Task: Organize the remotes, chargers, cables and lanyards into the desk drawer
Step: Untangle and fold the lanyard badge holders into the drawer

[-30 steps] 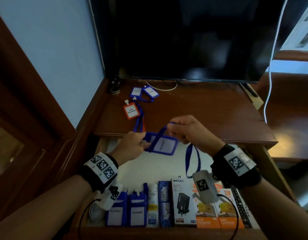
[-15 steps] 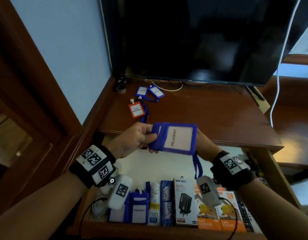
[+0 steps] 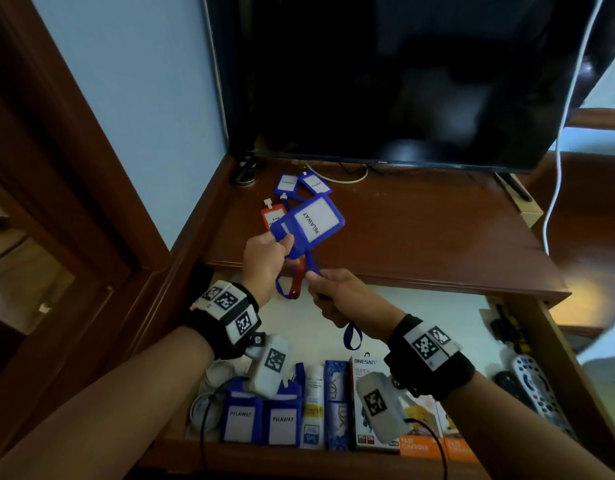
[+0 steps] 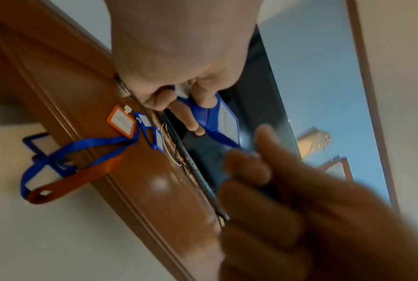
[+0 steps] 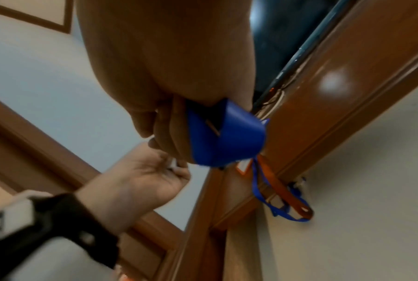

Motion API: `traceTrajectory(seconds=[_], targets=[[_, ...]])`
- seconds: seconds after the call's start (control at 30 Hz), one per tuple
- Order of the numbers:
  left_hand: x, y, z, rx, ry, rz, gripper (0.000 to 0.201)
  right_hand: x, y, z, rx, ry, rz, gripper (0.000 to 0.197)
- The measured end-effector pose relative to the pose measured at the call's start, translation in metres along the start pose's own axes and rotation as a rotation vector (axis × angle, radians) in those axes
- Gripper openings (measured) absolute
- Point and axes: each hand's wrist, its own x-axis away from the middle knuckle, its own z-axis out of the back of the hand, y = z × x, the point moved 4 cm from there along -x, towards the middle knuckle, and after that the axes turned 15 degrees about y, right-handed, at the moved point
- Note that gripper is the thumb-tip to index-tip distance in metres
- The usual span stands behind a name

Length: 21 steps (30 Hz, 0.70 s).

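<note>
Fingers [image 3: 286,241] pinch the blue badge holder's [image 3: 307,221] lower corner, strap [image 3: 313,265] trailing below.

Brown wooden desk [image 3: 420,237] — orange badge holder [image 3: 272,216], two blue badge holders [image 3: 300,184], television [image 3: 403,81] on top.

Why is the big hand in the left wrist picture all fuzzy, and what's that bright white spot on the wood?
In the left wrist view the right hand sits very close to the camera, so it blurs, while the left hand pinching the blue badge holder looks sharper. The white spot is light glaring off the shiny desk top; the right wrist view shows glare too. In the head view the TV screen is dark.
</note>
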Motion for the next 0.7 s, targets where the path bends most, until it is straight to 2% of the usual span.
traceTrajectory(seconds=[0.17,0.23,0.37,0.47,0.53,0.6,0.7], targets=[[0.013,-0.013,0.002,-0.303,-0.105,-0.31,0.012,0.013,-0.033,0.004,0.227,-0.068,0.073,0.03],[0.023,-0.019,0.003,-0.345,-0.208,-0.356,0.011,0.013,-0.041,0.012,0.326,-0.052,0.112,0.029],[0.036,-0.03,0.005,-0.383,-0.496,-0.318,0.018,-0.001,-0.048,0.036,0.429,0.031,0.192,0.035],[0.046,-0.033,0.006,-0.467,-0.77,-0.324,0.017,-0.008,-0.039,0.047,0.489,-0.017,0.201,0.032],[0.049,-0.032,0.01,-0.472,-0.905,-0.292,0.016,-0.009,-0.023,0.052,0.439,-0.074,0.156,0.03],[0.049,-0.027,0.016,-0.381,-0.987,-0.225,0.018,-0.01,-0.002,0.055,0.296,-0.104,0.094,0.034],[0.043,-0.018,0.02,-0.201,-0.991,-0.147,0.028,-0.01,0.023,0.053,0.129,-0.068,0.071,0.033]])
